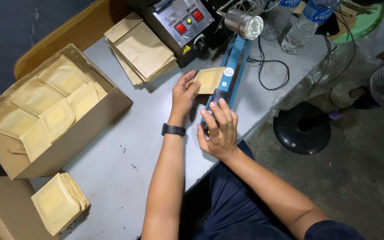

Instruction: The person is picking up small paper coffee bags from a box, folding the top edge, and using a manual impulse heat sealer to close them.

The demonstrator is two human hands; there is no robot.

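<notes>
My left hand [184, 94] holds a small tan paper pouch [210, 80] by its left edge, with the pouch's right edge slid under the arm of a blue heat sealer [235, 62]. My right hand [219, 128] presses down on the black handle end of the sealer's arm [218, 95], fingers curled over it. A black wristband [173, 130] sits on my left wrist. The pouch lies flat, partly hidden by the sealer arm.
An open cardboard box [90, 129] filled with tan pouches stands at left. Stacks of pouches lie at the near left [59, 203] and at the back [139, 49]. A metal control box with red switches [184, 21], water bottles [305, 24], a black cable [272, 73] and a fan base [302, 129] are nearby.
</notes>
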